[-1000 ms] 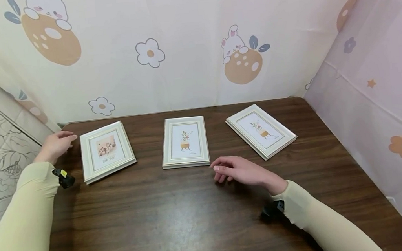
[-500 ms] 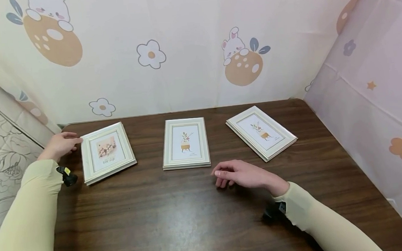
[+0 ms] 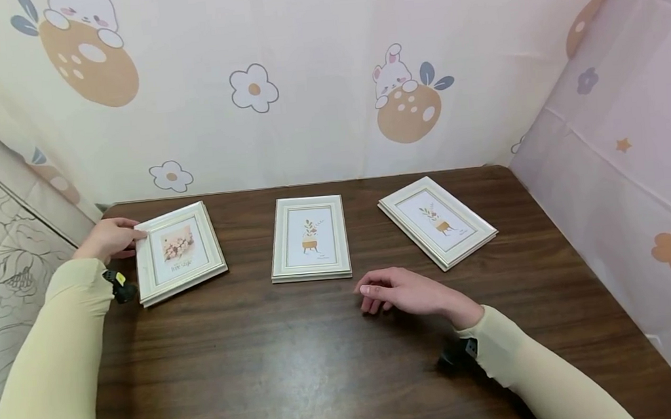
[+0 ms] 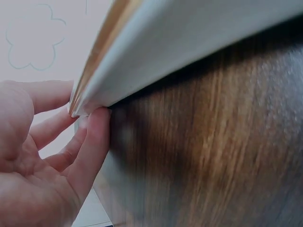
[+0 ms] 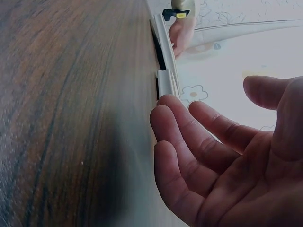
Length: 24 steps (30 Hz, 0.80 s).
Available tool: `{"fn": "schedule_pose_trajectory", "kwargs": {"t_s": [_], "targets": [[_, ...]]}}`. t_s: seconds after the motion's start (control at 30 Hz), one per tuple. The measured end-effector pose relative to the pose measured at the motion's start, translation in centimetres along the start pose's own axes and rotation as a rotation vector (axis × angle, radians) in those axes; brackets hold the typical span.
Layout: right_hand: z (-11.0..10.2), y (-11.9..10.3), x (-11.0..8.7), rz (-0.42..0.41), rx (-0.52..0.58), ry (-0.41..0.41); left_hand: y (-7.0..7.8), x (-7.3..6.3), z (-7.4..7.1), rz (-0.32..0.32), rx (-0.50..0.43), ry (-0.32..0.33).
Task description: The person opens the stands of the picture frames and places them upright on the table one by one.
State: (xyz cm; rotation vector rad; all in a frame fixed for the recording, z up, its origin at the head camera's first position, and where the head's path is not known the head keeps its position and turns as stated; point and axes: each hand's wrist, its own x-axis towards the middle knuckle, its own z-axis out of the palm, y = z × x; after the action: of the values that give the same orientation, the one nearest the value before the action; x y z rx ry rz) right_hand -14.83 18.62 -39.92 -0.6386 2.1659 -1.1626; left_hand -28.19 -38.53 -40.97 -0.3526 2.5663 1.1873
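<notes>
Three white picture frames lie face up on a brown wooden table (image 3: 300, 363). At the left one, a frame with a pink flower picture (image 3: 179, 254), my left hand (image 3: 110, 239) pinches the far left corner. Up close in the left wrist view, digits of the left hand (image 4: 47, 156) lie on both sides of that frame's corner (image 4: 142, 52). My right hand (image 3: 404, 291), fingers loosely bent and holding nothing, hovers low by the near right corner of the middle frame (image 3: 309, 238). Empty fingers (image 5: 165, 161) also show in the right wrist view.
The third frame (image 3: 437, 221), turned at a slant, lies at the right back. A patterned cloth (image 3: 317, 125) hangs behind the table, and another cloth (image 3: 604, 168) runs along the right side. Black wrist cameras sit on both sleeves.
My left hand has moved right, from beside the left picture frame onto its far left corner, and now pinches it. The frames and my right hand stay practically in place.
</notes>
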Motion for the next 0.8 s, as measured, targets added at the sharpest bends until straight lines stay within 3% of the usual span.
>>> {"fn": "schedule_pose_trajectory", "kwargs": {"t_s": [0.33, 0.6, 0.8], "targets": [[-0.2, -0.1, -0.1, 0.001, 0.005, 0.001, -0.1, 0.1, 0.0, 0.024, -0.007, 0.012], [-0.5, 0.1, -0.1, -0.013, -0.018, 0.011, 0.4, -0.6, -0.6, 0.086, -0.044, 0.011], [-0.5, 0.3, -0.1, -0.014, -0.013, 0.011, 0.2, -1.1, -0.7, 0.088, -0.090, 0.006]]}}
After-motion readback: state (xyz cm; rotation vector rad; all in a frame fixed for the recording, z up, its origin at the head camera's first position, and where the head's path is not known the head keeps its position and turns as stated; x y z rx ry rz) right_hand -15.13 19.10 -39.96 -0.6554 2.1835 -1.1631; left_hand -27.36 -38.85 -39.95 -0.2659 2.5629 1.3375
